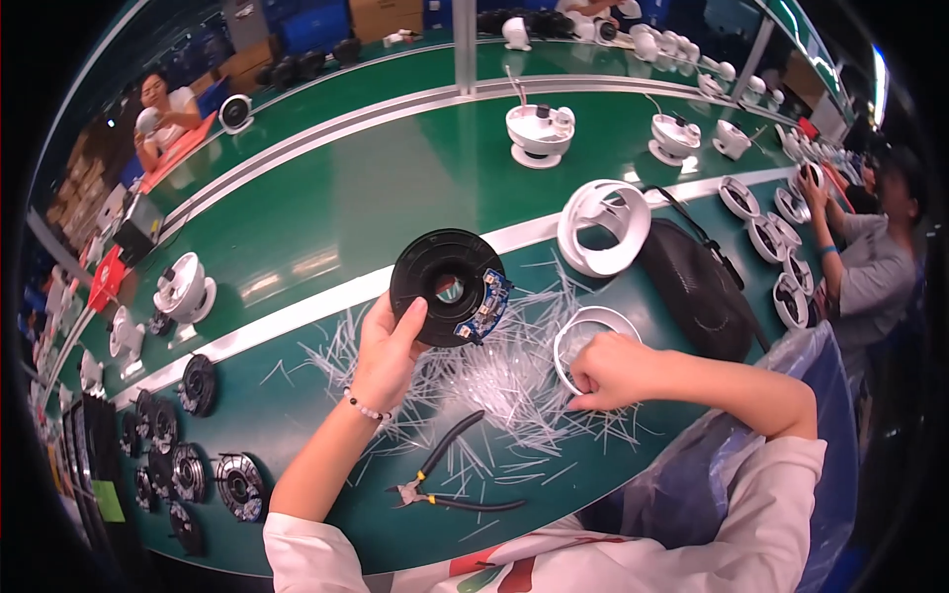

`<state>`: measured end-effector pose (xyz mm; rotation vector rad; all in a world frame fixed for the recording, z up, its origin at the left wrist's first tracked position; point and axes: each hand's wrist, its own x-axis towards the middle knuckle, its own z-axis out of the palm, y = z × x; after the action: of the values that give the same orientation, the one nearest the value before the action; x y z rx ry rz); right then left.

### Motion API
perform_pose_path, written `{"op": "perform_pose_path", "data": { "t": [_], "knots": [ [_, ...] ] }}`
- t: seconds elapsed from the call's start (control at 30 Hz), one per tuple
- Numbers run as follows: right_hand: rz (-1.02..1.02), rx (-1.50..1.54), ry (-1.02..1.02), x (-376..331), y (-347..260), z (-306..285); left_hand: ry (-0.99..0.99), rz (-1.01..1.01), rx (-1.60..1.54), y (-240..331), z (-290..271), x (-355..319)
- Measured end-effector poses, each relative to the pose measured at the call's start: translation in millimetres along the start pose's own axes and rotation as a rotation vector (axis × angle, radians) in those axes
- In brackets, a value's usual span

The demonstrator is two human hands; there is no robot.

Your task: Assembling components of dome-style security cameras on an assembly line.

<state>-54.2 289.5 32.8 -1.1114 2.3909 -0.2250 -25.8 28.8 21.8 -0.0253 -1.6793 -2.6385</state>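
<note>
My left hand (387, 346) grips a black round housing (420, 272) by its lower left edge, thumb on its face. The housing has a hole in its middle, and a blue circuit board (486, 304) sits along its right side. My right hand (606, 371) is closed over the near right part of a white ring (565, 346), fingers curled down; what they hold, if anything, is hidden. Thin clear plastic strips (474, 381) lie heaped between and beneath my hands. Cutting pliers (420, 486) with black handles rest on the green table below the heap, jaws to the left.
Several black round parts (240, 486) lie at the left. A larger white ring housing (603, 227) and a black bag (692, 287) stand beyond my right hand. White dome units (540, 133) stand on the green conveyor (395, 178). A co-worker (875, 237) handles parts at right.
</note>
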Motion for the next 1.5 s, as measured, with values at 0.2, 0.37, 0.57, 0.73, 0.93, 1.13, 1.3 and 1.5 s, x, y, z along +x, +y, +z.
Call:
{"op": "perform_pose_path", "data": {
  "t": [0.2,0.37,0.57,0.73,0.93,1.13,1.3,1.5],
  "knots": [
    [0.130,-0.323,0.108,-14.7,9.7,-21.3,0.005,0.057,-0.077,-7.0,1.9,2.1],
    [0.142,-0.295,-0.104,-8.9,13.9,-17.6,0.009,0.056,-0.082,-8.1,-2.0,-1.8],
    [0.052,-0.210,0.115,-19.4,4.8,-36.5,0.019,0.126,-0.116,-10.5,6.0,-4.9],
    [-0.167,0.625,0.722,-21.2,-13.2,-40.9,-0.099,0.108,-0.004,-32.0,35.3,-10.1],
    [-0.151,0.547,0.741,-18.7,-15.6,-25.4,-0.395,-0.070,-0.089,-44.7,72.4,-12.2],
    [-0.203,0.418,0.702,-21.8,-18.3,-23.1,-0.646,-0.600,-0.779,-26.2,58.4,3.9],
    [-0.248,0.383,0.698,-16.7,-20.2,-19.0,-0.262,-0.508,-0.604,-35.7,71.2,3.0],
    [-0.283,0.224,0.728,-14.5,-19.9,-20.5,-0.277,-0.421,-0.588,-35.9,79.7,2.0]
  ]
}}
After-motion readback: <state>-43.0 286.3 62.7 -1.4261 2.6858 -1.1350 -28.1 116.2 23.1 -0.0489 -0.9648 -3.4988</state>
